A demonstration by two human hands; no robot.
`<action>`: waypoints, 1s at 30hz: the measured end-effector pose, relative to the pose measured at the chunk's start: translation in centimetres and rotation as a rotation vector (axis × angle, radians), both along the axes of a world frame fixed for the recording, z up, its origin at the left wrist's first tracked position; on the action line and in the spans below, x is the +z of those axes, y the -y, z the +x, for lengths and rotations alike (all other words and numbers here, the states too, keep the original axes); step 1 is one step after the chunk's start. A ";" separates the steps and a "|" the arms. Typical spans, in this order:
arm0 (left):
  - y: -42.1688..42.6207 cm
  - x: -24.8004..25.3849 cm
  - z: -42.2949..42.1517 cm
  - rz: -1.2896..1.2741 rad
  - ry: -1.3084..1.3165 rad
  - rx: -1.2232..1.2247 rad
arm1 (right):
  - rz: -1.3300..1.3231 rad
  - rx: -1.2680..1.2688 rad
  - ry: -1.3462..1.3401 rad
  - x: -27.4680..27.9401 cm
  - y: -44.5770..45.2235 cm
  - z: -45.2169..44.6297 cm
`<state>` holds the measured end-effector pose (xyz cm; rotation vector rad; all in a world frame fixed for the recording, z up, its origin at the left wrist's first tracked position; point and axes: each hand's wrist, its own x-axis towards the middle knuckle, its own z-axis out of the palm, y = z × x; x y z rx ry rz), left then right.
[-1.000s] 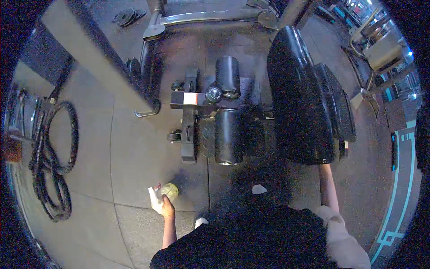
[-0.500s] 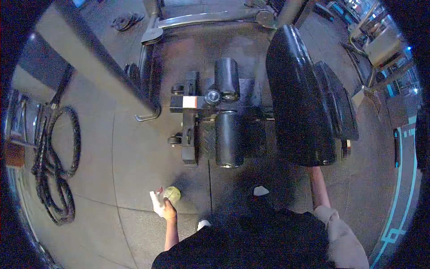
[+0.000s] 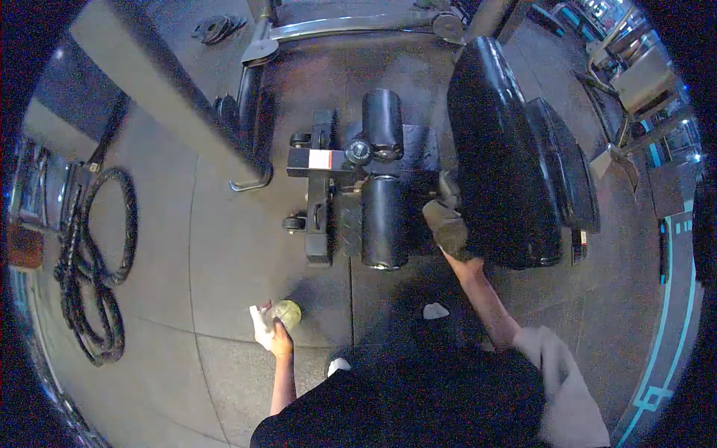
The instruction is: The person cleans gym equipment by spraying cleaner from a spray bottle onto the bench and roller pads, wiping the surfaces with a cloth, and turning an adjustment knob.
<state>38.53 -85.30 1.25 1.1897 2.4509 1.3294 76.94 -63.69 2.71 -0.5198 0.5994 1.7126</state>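
Note:
My left hand is closed around a spray bottle with a white spray head and yellowish liquid, held low above the floor. My right hand reaches forward along the near side of a long black padded bench. A crumpled grey-brown cloth covers its fingers and is gripped there, close to the pad's left edge. Left of the cloth is a black roller pad, apart from it. A second roller pad lies beyond, with a round knob between the two.
The bench's black base has small wheels at its left end. A thick grey machine post slants across the upper left. A coiled battle rope lies on the left floor. Weight plates rest at the back.
My right hand has come out from behind the bench pad and moved left, bringing the cloth into sight. My left hand keeps the spray bottle in nearly the same place.

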 end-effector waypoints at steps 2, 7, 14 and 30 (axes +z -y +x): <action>-0.3 0.3 0.1 0.021 0.050 0.008 | 0.084 -0.001 -0.226 -1.2 1.3 0.1; -0.4 0.7 0.5 0.042 0.108 0.065 | 0.034 0.090 -0.516 -0.3 4.9 0.9; -3.0 5.1 1.6 0.235 0.199 -0.016 | 0.396 0.273 0.744 -1.7 10.9 9.5; -15.5 15.1 13.4 -0.529 -0.167 -0.997 | 0.071 0.198 0.782 -4.0 15.8 11.7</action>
